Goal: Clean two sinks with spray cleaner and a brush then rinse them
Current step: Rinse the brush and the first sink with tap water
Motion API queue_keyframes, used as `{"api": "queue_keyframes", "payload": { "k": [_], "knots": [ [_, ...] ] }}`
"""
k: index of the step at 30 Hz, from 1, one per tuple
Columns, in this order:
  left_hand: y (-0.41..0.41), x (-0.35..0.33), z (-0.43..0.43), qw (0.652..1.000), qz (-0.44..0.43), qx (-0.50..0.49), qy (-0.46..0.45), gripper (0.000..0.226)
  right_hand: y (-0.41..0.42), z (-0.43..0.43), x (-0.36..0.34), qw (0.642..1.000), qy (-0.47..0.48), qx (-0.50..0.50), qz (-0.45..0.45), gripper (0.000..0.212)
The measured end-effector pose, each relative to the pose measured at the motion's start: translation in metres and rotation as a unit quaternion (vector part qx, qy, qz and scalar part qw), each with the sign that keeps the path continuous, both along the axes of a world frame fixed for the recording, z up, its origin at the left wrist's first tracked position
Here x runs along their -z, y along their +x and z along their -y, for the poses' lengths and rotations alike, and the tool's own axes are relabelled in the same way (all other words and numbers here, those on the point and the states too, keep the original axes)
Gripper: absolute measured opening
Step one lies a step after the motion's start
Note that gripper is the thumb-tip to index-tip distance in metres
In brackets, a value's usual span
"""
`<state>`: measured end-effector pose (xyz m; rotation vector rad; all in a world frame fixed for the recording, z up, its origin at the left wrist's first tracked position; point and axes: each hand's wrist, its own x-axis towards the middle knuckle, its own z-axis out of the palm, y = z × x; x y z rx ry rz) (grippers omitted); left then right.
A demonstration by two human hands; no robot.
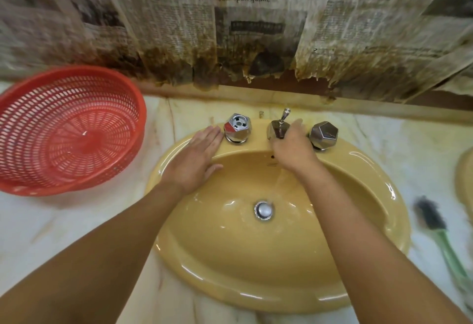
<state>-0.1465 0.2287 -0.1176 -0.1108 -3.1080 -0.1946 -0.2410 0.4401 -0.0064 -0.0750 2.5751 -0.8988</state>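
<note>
Newspaper (243, 16) covers the wall at 12 o'clock. Its lower edge is torn and stained, and the side columns are too blurred to read.

The counter (76, 221) is marble.

The sink (230, 259) is yellow and set in the counter at centre. Its bowl is wet.

The basket (64, 131) is red. It lies tilted at 9 o'clock, with its left edge cut off.

The left hand (197, 160) lies flat on the sink rim at 11 o'clock, fingers straight, just beside the left knob (236, 128).

The right hand (291, 149) is at 12 o'clock against the spout (277, 128) and hides the spout's mouth. The thumb is hidden, so I cannot tell whether it grips.

The brush (432, 218) lies on the counter at 3 o'clock. Its bristles are blurred and its green handle is cut off.

The right knob (323, 134) is partly behind the hand.

The drain (263, 210) is at the bowl's centre.

Only a sliver of the second sink (467, 183) shows at 3 o'clock.
</note>
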Motion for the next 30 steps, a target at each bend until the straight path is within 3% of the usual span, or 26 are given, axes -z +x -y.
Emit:
{"api": "queue_keyframes", "payload": {
  "k": [2, 4, 6, 10, 14, 15, 16, 18, 19, 21, 23, 24, 30],
  "knots": [
    [0.000, 0.001, 0.001, 1.000, -0.002, -0.001, -0.003, 0.082, -0.020, 0.009, -0.002, 0.997, 0.000, 0.036, 0.066, 0.046],
    [0.000, 0.001, 0.001, 1.000, -0.003, 0.000, -0.011, 0.082, -0.037, 0.015, 0.000, 0.999, 0.024, 0.025, 0.035, 0.027],
    [0.000, 0.001, 0.001, 1.000, -0.006, 0.000, -0.013, 0.082, -0.042, 0.019, 0.005, 0.999, 0.041, 0.029, 0.010, 0.021],
    [0.000, 0.001, 0.000, 1.000, -0.005, 0.004, -0.009, 0.082, -0.025, 0.004, 0.010, 0.997, -0.062, 0.022, 0.035, 0.029],
    [0.001, 0.000, 0.000, 1.000, -0.003, 0.002, -0.008, 0.081, 0.035, -0.018, 0.025, 0.989, -0.124, 0.052, -0.067, 0.046],
    [0.001, 0.000, 0.000, 1.000, -0.005, 0.001, -0.009, 0.081, 0.053, -0.020, 0.026, 0.968, -0.215, 0.114, -0.058, 0.042],
    [0.001, 0.000, -0.001, 1.000, -0.007, 0.002, -0.011, 0.080, 0.067, -0.022, 0.026, 0.917, -0.346, 0.200, 0.000, 0.034],
    [0.001, -0.001, -0.001, 1.000, -0.005, 0.003, -0.019, 0.080, 0.080, -0.025, 0.031, 0.742, -0.543, 0.344, 0.191, 0.020],
    [0.002, -0.001, -0.001, 1.000, -0.005, 0.003, -0.019, 0.080, 0.080, -0.026, 0.031, 0.665, -0.588, 0.375, 0.266, 0.018],
    [0.002, -0.001, -0.002, 1.000, -0.004, 0.002, -0.017, 0.080, 0.069, -0.026, 0.031, 0.569, -0.628, 0.413, 0.334, 0.027],
    [0.002, -0.001, -0.002, 1.000, -0.007, 0.001, -0.010, 0.080, 0.054, -0.026, 0.035, 0.530, -0.636, 0.450, 0.336, 0.027],
    [0.001, -0.001, -0.002, 1.000, -0.009, 0.001, -0.006, 0.080, 0.048, -0.026, 0.037, 0.527, -0.629, 0.462, 0.336, 0.025],
    [0.001, 0.001, -0.002, 1.000, -0.024, 0.005, 0.004, 0.080, 0.065, -0.016, 0.037, 0.558, -0.555, 0.438, 0.435, 0.032]
  ]
}}
